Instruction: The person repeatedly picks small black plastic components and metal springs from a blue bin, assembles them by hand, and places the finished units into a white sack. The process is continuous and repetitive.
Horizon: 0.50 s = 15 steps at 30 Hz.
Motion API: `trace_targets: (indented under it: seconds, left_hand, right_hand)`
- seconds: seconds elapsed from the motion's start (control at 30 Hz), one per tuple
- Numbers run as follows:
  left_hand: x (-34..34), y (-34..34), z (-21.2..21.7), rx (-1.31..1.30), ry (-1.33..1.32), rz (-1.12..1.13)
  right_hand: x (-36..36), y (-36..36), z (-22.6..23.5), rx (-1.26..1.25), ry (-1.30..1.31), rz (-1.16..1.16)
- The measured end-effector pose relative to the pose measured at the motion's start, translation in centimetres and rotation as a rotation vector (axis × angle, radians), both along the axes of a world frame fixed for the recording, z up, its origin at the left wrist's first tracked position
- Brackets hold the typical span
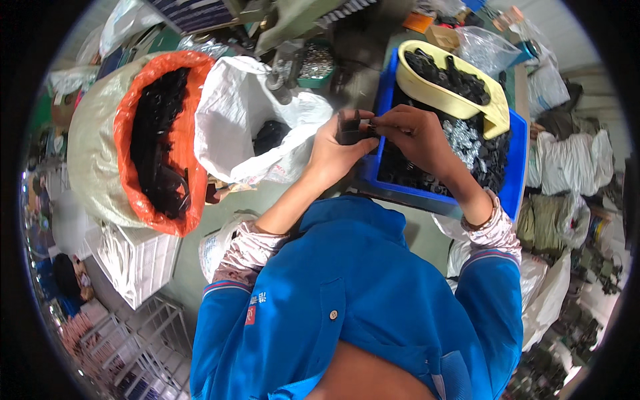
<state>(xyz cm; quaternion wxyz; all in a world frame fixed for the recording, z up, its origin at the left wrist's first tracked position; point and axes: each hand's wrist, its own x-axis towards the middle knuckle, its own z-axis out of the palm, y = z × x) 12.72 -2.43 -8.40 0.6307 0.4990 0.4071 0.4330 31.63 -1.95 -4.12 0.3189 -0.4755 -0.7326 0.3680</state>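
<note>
In front of my chest, my left hand [331, 152] is closed around a small black plastic part [349, 131] with upright prongs. The fingers of my right hand [417, 137] pinch together at the right side of that part; whatever sits between the fingertips is too small to make out. Below and beside my right hand is a blue tray [520, 177] holding many black pieces and a heap of silvery small parts [465, 141]. A pale yellow scoop-shaped basin [497, 110] with more black pieces rests across its far end.
To the left stand an open white sack [223, 110] with black pieces inside and a bigger sack with an orange lining [193, 133], also filled with black parts. A green container of small metal bits [315, 63] lies beyond them. Several white bags [573, 160] pile up at the right.
</note>
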Motion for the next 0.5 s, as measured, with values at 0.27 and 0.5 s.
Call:
trace_targets:
  seconds: [0.27,0.5]
  left_hand:
    - [-4.2,-0.1,-1.9,-0.005,-0.117,0.356]
    - [-8.3,-0.3,-2.8,0.302,0.215,0.319]
  right_hand:
    - [-5.7,-1.0,-5.6,-0.631,0.663,-0.086]
    - [-6.9,0.6,-6.8,-0.743,0.858,-0.058]
